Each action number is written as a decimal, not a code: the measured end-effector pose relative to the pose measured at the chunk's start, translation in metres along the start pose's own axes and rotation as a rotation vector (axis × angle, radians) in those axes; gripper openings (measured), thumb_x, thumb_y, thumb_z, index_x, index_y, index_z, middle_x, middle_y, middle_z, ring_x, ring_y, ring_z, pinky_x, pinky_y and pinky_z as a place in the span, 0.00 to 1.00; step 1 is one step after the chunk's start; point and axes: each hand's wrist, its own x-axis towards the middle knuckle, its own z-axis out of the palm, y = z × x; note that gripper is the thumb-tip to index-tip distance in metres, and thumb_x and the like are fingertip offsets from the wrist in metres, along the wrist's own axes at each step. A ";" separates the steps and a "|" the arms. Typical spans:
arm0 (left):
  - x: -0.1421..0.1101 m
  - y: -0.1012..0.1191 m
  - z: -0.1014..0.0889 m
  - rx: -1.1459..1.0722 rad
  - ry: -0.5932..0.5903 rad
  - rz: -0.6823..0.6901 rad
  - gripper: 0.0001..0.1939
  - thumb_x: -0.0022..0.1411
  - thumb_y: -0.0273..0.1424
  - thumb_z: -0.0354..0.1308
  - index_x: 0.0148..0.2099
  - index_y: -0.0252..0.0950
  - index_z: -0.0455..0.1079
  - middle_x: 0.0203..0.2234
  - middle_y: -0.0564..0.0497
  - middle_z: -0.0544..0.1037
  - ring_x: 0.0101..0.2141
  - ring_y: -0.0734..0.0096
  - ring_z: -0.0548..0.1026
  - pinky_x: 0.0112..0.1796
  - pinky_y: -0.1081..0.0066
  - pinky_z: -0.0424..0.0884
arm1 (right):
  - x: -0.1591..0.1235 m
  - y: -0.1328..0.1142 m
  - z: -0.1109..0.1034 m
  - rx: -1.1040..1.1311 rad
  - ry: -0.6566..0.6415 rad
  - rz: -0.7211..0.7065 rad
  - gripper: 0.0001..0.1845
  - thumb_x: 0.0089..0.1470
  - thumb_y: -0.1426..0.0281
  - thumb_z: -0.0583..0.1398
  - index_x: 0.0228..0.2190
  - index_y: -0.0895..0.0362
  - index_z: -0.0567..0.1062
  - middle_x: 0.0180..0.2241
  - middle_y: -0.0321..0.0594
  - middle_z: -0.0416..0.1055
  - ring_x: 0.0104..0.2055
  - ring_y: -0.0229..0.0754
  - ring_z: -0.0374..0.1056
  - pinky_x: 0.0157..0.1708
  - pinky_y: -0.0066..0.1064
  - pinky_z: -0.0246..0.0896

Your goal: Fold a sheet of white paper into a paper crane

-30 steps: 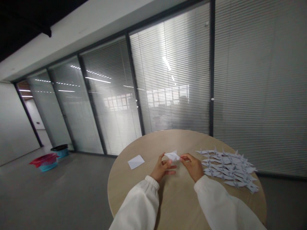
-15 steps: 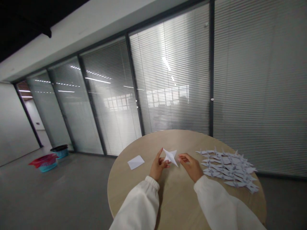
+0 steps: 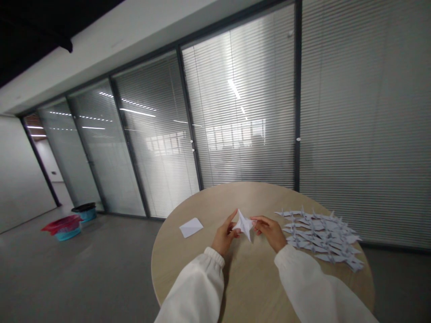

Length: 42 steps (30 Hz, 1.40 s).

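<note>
And there it was, the white folded paper (image 3: 244, 227), up between both hands toward the far edge of the table (image 3: 252, 282)! Its long axis ran from far edge to near, square across the gap between the hands. The left hand (image 3: 226, 234) was nearer, thumb and finger gripping the paper just to its right. The right hand (image 3: 268, 229) met the opposite tip; pinched or merely touched, you couldn't tell. By the left edge lay a flat sheet (image 3: 191, 228); along the right edge, massed folded pieces (image 3: 325, 240)!
</note>
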 end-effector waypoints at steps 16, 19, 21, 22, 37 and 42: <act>0.004 -0.004 -0.005 0.082 0.227 0.028 0.19 0.49 0.35 0.59 0.44 0.34 0.73 0.31 0.47 0.77 0.25 0.72 0.69 0.28 0.73 0.66 | 0.001 0.006 0.004 0.167 0.032 0.069 0.20 0.35 0.58 0.65 0.31 0.58 0.78 0.28 0.43 0.76 0.28 0.46 0.72 0.32 0.39 0.70; 0.004 -0.005 -0.005 0.070 0.238 0.036 0.20 0.48 0.35 0.59 0.45 0.34 0.72 0.28 0.49 0.77 0.25 0.72 0.69 0.30 0.73 0.66 | 0.001 0.007 0.004 0.176 0.026 0.079 0.20 0.35 0.59 0.65 0.32 0.59 0.78 0.28 0.44 0.76 0.28 0.47 0.72 0.33 0.39 0.70; 0.004 -0.005 -0.005 0.083 0.232 0.030 0.19 0.48 0.35 0.60 0.43 0.34 0.73 0.27 0.49 0.77 0.26 0.71 0.69 0.30 0.73 0.66 | 0.001 0.008 0.004 0.177 0.021 0.078 0.21 0.36 0.59 0.65 0.33 0.59 0.78 0.29 0.44 0.76 0.28 0.48 0.72 0.33 0.41 0.69; 0.003 -0.004 -0.005 0.090 0.232 0.025 0.18 0.48 0.35 0.60 0.43 0.34 0.73 0.26 0.49 0.77 0.26 0.71 0.69 0.30 0.73 0.66 | 0.001 0.009 0.004 0.176 0.017 0.074 0.21 0.37 0.59 0.65 0.33 0.59 0.78 0.29 0.44 0.76 0.29 0.48 0.72 0.34 0.41 0.69; 0.005 -0.001 -0.010 0.053 0.325 -0.009 0.18 0.47 0.37 0.61 0.39 0.32 0.75 0.22 0.48 0.76 0.23 0.73 0.69 0.27 0.74 0.65 | 0.007 0.023 0.000 0.175 0.067 0.057 0.21 0.36 0.58 0.65 0.32 0.59 0.78 0.28 0.45 0.77 0.28 0.49 0.72 0.33 0.40 0.69; 0.005 0.004 -0.009 0.055 0.369 -0.030 0.17 0.44 0.37 0.62 0.37 0.32 0.76 0.20 0.49 0.76 0.23 0.73 0.70 0.27 0.74 0.65 | 0.008 0.022 -0.001 0.189 0.089 0.072 0.18 0.36 0.59 0.65 0.30 0.58 0.78 0.28 0.44 0.77 0.28 0.48 0.73 0.33 0.40 0.70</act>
